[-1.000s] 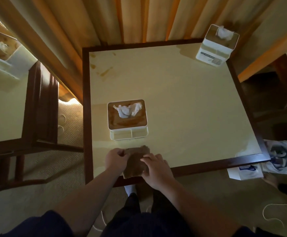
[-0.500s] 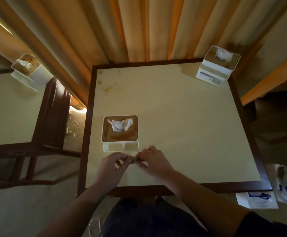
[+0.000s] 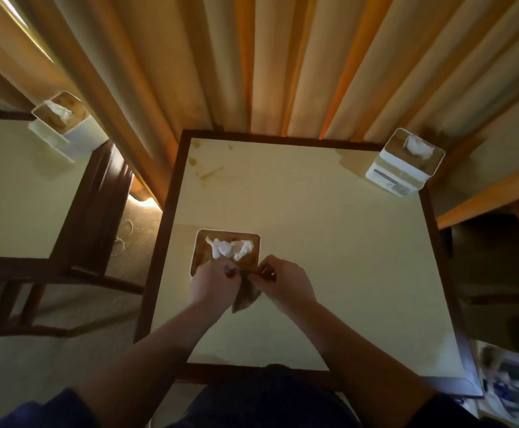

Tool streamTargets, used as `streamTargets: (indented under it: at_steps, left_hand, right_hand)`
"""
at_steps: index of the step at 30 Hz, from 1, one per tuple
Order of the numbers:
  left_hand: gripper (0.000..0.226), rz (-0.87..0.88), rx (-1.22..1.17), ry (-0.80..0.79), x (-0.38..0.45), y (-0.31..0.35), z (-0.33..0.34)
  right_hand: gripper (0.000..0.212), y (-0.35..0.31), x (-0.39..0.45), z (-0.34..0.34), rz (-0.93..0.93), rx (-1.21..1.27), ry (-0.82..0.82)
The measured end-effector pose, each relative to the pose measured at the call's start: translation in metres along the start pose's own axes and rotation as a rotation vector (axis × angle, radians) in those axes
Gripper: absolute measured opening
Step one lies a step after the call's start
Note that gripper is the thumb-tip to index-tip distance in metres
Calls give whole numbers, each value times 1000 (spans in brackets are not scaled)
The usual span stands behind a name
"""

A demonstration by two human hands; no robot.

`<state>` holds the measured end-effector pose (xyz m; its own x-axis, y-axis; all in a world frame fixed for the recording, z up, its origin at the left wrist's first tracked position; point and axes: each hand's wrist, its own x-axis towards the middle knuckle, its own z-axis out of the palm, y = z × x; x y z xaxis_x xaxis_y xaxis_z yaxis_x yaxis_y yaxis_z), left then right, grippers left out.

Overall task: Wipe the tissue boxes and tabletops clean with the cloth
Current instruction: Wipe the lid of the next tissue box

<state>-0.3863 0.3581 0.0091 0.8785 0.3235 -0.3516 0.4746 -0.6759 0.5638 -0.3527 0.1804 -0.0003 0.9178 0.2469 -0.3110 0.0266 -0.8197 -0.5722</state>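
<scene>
A brown cloth [image 3: 246,295] hangs between my two hands just above the cream tabletop [image 3: 329,257]. My left hand [image 3: 213,284] pinches its upper left part and my right hand [image 3: 283,284] pinches its upper right part. Directly behind my hands stands a white tissue box [image 3: 225,251] with a brown wooden lid and white tissue sticking out; its front edge is hidden by my hands. A second white tissue box [image 3: 405,163] stands at the table's far right corner. Brown stains [image 3: 210,173] mark the far left corner.
A second cream table [image 3: 14,193] with a dark frame stands to the left, with a tissue box [image 3: 62,122] at its far corner. Tan curtains [image 3: 283,63] hang behind both tables. Carpet shows in the gap between them. Printed bags [image 3: 505,387] lie on the floor at the right.
My hands lifted the cloth off the table's near edge and moved it forward, up to the near tissue box. The flat folded cloth now hangs bunched between my fingers. The camera view tilted upward.
</scene>
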Motion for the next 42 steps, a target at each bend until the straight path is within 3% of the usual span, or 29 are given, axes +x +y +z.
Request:
streamTargets:
  at_steps: [5, 9, 11, 14, 17, 20, 24, 29, 32, 35, 38, 42]
  left_hand:
    - [7, 116, 140, -6, 11, 1, -8]
    - [37, 375, 384, 158, 26, -4, -18]
    - [43, 353, 466, 155, 32, -7, -20]
    - [30, 318, 413, 94, 42, -13, -19]
    - [19, 369, 377, 61, 48, -11, -20]
    - [44, 384, 379, 44, 48, -3, -21]
    - [54, 335, 445, 41, 53, 10, -17]
    - [12, 407, 353, 23, 69, 5, -15]
    - [23, 538, 323, -51, 71, -8, -20]
    - [25, 577, 359, -118, 72, -18, -27]
    - [39, 646, 452, -202, 70, -23, -31]
    - [30, 750, 484, -224, 64, -31, -27]
  right_hand:
    - [29, -3, 8, 10, -8, -148, 67]
    - [28, -2, 5, 19, -38, -245, 173]
    - [22, -3, 3, 27, -117, -298, 238]
    - [6, -7, 4, 35, -246, -384, 269]
    - [11, -11, 5, 38, -300, -460, 260]
    - [32, -20, 1, 38, -265, -467, 223]
    - [20, -28, 0, 35, -209, -478, 173]
    - [18, -34, 1, 34, -185, -435, 138]
    - [4, -38, -2, 35, -181, -412, 162]
    - [16, -39, -2, 39, -211, -396, 185]
    - [15, -40, -2, 44, -211, -388, 143]
    - [12, -40, -4, 45, -208, -369, 86]
